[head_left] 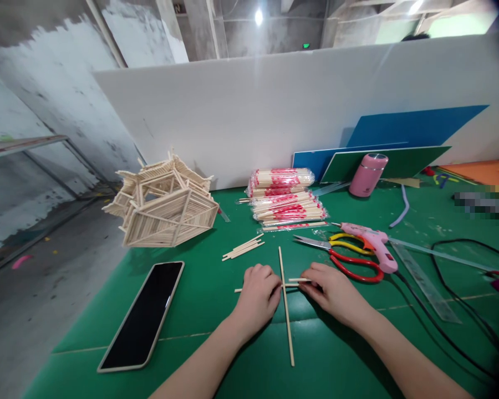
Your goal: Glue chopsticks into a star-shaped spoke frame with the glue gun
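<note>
A long wooden stick (288, 327) lies lengthwise on the table in front of me. Crossing it is a second wooden stick (238, 290), which runs under my left hand (256, 292); those fingers are closed on it near the crossing. My right hand (332, 291) pinches a short wooden stick (297, 280) just right of the crossing, alongside the crosswise one. The right fingertips also appear to touch the crosswise stick's end. Behind my left hand lie several short cut sticks (244, 247).
A stick-built model (170, 210) stands at the back left, a phone (143, 316) at front left. Bagged stick bundles (289, 208) lie at the back. On the right are scissors (353, 257), a pink glue gun (376, 244) with its cord, a ruler (426, 285) and a pink bottle (368, 176).
</note>
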Demonstrator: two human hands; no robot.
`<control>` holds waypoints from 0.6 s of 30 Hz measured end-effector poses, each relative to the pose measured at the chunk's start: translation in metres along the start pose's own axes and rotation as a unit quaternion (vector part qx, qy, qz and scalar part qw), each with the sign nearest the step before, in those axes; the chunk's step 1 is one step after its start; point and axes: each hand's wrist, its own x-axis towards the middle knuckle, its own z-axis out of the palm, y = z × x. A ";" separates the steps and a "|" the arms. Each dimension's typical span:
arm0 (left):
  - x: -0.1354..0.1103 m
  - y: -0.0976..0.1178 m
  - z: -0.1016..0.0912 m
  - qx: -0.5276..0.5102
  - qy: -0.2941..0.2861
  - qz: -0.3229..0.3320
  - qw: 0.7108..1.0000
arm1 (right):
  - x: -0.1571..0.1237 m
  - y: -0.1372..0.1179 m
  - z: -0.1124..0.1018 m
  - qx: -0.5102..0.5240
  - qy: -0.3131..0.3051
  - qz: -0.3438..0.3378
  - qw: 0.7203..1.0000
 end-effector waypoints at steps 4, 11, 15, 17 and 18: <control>0.001 -0.001 0.000 -0.002 0.000 0.001 1.000 | 0.000 -0.002 -0.004 0.022 0.018 0.024 0.999; 0.002 -0.004 0.000 -0.002 -0.017 0.001 1.000 | -0.004 -0.001 -0.015 0.011 0.053 0.039 0.998; 0.004 -0.006 0.002 0.002 -0.015 0.002 1.000 | -0.008 -0.006 -0.022 0.002 0.010 0.035 0.999; 0.005 -0.007 0.002 0.002 -0.015 0.002 1.000 | -0.008 -0.008 -0.024 0.004 -0.022 0.025 0.999; 0.005 -0.007 0.002 0.002 -0.015 0.002 1.000 | -0.009 -0.009 -0.024 0.002 -0.033 0.022 0.999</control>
